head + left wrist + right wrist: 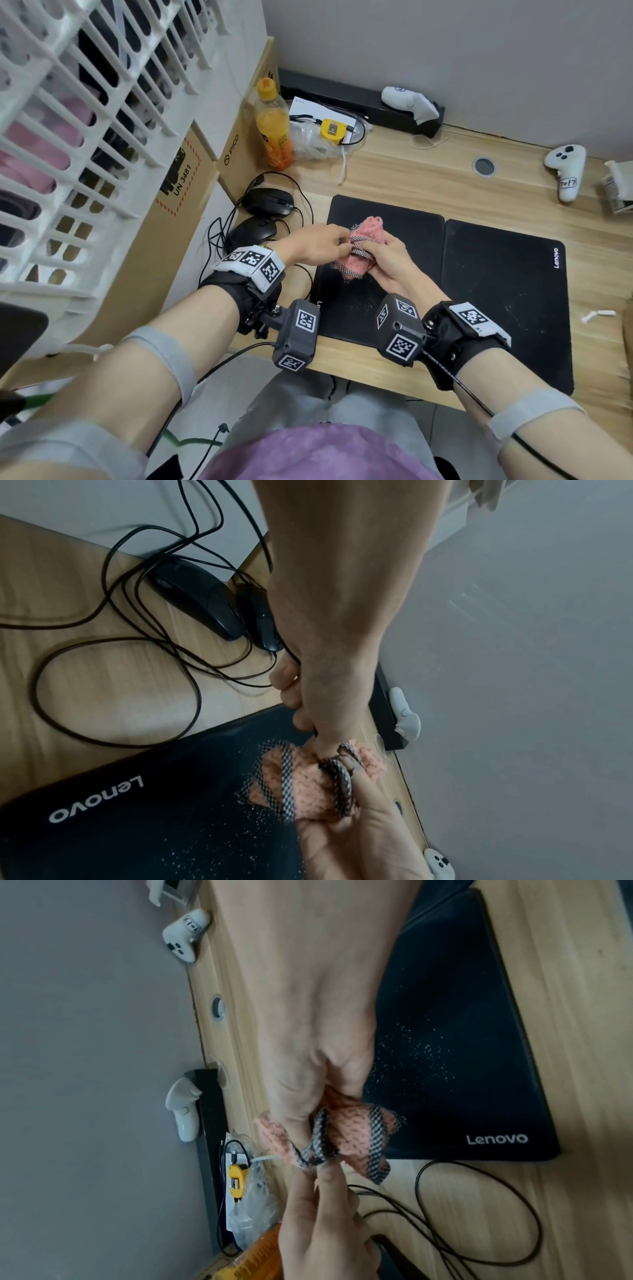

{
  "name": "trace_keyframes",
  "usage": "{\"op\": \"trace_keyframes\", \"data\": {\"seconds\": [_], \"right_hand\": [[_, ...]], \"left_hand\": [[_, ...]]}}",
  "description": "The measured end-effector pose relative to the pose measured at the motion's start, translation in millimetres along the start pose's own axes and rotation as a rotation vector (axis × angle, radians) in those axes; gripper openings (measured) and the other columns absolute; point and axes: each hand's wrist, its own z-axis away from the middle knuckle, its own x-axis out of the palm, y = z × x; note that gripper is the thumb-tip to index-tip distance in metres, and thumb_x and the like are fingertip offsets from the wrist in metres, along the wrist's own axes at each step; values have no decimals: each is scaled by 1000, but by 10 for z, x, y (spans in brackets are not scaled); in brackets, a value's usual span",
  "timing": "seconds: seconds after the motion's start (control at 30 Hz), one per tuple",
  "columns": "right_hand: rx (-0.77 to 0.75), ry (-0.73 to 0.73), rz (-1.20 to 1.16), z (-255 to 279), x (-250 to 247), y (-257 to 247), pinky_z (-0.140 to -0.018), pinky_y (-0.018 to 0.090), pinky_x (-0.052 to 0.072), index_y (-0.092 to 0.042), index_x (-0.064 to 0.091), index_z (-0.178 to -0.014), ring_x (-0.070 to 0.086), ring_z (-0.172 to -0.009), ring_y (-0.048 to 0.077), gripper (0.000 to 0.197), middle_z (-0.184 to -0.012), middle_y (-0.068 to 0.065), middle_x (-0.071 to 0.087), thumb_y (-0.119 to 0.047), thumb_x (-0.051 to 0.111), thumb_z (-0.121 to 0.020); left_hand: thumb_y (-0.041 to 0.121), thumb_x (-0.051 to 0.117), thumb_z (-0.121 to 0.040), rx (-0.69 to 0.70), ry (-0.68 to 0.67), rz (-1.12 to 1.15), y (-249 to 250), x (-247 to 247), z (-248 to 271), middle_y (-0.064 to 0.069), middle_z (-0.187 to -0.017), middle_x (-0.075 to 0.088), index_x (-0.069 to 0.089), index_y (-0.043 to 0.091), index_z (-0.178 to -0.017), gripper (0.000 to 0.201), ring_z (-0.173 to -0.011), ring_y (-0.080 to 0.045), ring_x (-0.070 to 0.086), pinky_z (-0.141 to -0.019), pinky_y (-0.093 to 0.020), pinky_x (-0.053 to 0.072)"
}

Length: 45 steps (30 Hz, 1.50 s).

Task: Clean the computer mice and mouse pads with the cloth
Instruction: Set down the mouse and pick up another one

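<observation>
We see both hands meeting above the left mouse pad, working a bunched pink cloth with a black-and-white checked trim. The right hand has its fingers curled round the bundle, clutching it from the near side, with the thumb lying over the checked edging. The left hand reaches in from the left and pinches the checked trim between thumb and fingertips; the right wrist view shows this pinch plainly, at the edge of the cloth. The cloth is held up off the pad, not lying flat on it.

Two black Lenovo mouse pads lie side by side on the wooden desk, their inner edges touching or nearly so; the right mouse pad shows its logo along its right edge. Fine white specks are scattered over the left pad near the hands.

Two black wired computer mice sit on the desk to the left of the pads, just beside each other: the farther mouse and the nearer mouse, with their cables tangled in loops around them.

Further back stand an orange drink bottle and a yellow tape measure resting on a clear plastic bag. One white controller lies on a black bar against the wall, another white controller lies on the desk to the right. A white slatted crate and cardboard boxes fill the left side.
</observation>
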Motion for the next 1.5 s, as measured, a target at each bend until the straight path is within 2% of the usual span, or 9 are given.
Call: {"op": "trace_keyframes", "data": {"seconds": [0.2,0.43,0.57,0.7,0.87,1.03,1.17,1.33,1.5], "right_hand": [[-94,229,154,-31,40,-10,-77,35,59,-18,72,-87,71,-85,21,5,-89,5,74,-14,69,-86],[12,362,28,-68,-7,26,-80,38,56,-19,62,-82,68,-92,23,12,-100,7,70,-25,61,-92],[27,265,3,-58,-33,-16,-93,42,54,-13,62,-91,66,-105,26,15,-109,11,69,-13,49,-99],[47,150,-155,-7,50,-55,-93,44,52,-6,63,-104,68,-89,24,17,-105,13,69,-11,47,-100],[28,12,-509,73,0,-122,-97,47,46,-4,61,-92,64,-91,30,36,-84,15,72,-19,30,-105],[43,1,-518,54,-84,-116,-109,47,39,-2,59,-112,60,-109,32,36,-110,18,64,-22,31,-103],[76,-65,-465,69,-88,-88,-111,46,38,-2,57,-119,58,-119,32,35,-124,19,63,-19,34,-100],[76,-87,-451,72,-75,-56,-112,47,36,-1,57,-119,54,-125,33,35,-128,20,61,-15,32,-98],[82,-92,-464,76,-89,-36,-111,47,37,-1,56,-120,55,-124,33,36,-126,20,62,-15,31,-98]], "left_hand": [[24,46,-98,26,71,77,-65,65,-10,9,-60,50,52,22,-64,34,-62,-13,47,-56,-29,32],[21,42,-95,-39,248,-25,-129,18,58,12,-69,54,67,25,-86,26,-78,-18,54,-58,-30,34],[22,45,-95,-32,306,87,-226,-3,82,6,-71,62,70,24,-87,26,-76,-21,57,-63,-35,43],[27,44,-98,35,353,110,-167,-7,37,10,-79,63,70,28,-96,26,-80,-18,59,-70,-35,47],[27,44,-98,116,248,88,-109,14,34,17,-74,58,65,30,-111,25,-76,-10,52,-62,-30,35],[33,44,-95,69,215,48,-95,33,75,4,-69,53,58,33,-93,14,-71,-17,50,-57,-32,31],[43,41,-98,42,247,79,-36,54,47,3,-63,48,47,19,-70,38,-61,-14,44,-55,-33,29],[29,52,-89,14,256,206,-35,154,-26,2,-71,64,56,13,-74,22,-69,-20,56,-67,-36,45],[29,58,-85,9,319,310,-47,235,-32,6,-71,67,58,18,-78,13,-56,-4,54,-68,-35,49]]}}
